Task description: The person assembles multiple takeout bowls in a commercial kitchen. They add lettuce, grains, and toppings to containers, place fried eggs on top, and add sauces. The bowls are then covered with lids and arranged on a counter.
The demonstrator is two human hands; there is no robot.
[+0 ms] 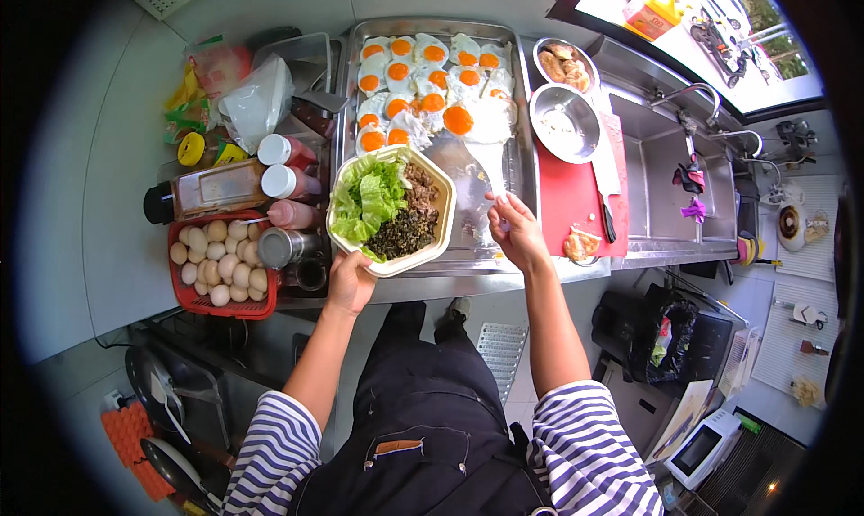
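Head view, remote station. I see the left hand clamped on the near rim of a many-sided cream bowl, which tilts slightly above the front edge of the table. Contents: lettuce on the left, brown minced meat upper right, dark chopped greens below it. The right hand, well apart from the left, grips the handle of a white spatula — its blade reaches a fried egg; I cannot tell whether that egg is lifted. More fried eggs fill the far part of the steel tray, yolks orange and whole. Right of the tray: red cutting board with a black-handled knife. Left, near edge: red basket of eggs — shells pale to tan.
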